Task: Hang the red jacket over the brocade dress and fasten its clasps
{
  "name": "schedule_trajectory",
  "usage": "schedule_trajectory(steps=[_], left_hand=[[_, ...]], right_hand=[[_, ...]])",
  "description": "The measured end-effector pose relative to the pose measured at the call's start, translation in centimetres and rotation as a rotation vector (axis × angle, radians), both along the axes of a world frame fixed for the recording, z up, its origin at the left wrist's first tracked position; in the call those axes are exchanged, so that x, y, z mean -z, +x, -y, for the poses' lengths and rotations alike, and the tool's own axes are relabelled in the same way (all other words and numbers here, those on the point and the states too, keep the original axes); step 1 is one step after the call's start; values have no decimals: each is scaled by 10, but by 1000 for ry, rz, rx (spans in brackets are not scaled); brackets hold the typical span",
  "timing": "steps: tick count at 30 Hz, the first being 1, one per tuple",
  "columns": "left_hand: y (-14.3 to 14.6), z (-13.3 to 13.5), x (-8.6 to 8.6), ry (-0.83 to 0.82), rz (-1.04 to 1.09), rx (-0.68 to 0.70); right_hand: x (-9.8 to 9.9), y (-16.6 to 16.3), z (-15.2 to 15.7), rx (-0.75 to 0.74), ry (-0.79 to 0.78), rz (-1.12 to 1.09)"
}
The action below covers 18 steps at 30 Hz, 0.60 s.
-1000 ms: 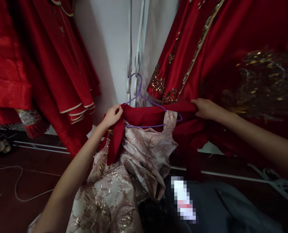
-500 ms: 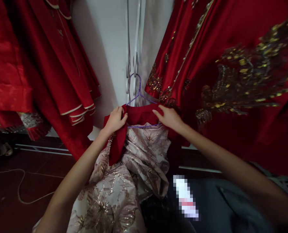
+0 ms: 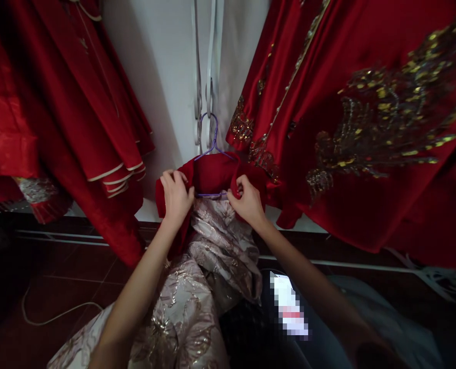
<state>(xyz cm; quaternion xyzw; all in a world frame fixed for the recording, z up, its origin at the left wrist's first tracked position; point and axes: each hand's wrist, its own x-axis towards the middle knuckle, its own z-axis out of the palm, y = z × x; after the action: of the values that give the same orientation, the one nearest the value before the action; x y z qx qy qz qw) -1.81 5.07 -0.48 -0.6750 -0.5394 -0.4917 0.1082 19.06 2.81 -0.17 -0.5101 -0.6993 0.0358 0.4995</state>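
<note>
A purple wire hanger (image 3: 213, 139) carries a pale pink dress with gold floral pattern (image 3: 208, 266) and a dark red cloth (image 3: 211, 174) draped over its shoulders. My left hand (image 3: 176, 196) is closed on the red cloth at the hanger's left end. At the right end my right hand (image 3: 246, 201) pinches the red cloth against the hanger's bottom bar. The dress hangs down over my lap.
Red satin garments (image 3: 70, 113) hang at the left; a red robe with gold embroidery (image 3: 366, 123) hangs at the right. A white wall with white hooks (image 3: 204, 77) is behind the hanger. A white cable (image 3: 54, 315) lies on the dark red floor.
My right hand has moved left from the far right of the red cloth to the hanger's right end. The cloth is now bunched between both hands, and my left hand has shifted slightly inward.
</note>
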Motion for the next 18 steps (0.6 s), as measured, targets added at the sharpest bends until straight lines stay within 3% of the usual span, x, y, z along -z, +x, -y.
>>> schedule_trajectory(steps=[5,11,18], left_hand=[[15,7,15,-122,271,36],[48,30,2,-308,47,240],[31,48,17,-274,232,372]], right_hand=[[7,12,-20,-196,-94,-281],[21,-25,-13,-415,-160,-314],[39,-31,9,-516,-272,-619]])
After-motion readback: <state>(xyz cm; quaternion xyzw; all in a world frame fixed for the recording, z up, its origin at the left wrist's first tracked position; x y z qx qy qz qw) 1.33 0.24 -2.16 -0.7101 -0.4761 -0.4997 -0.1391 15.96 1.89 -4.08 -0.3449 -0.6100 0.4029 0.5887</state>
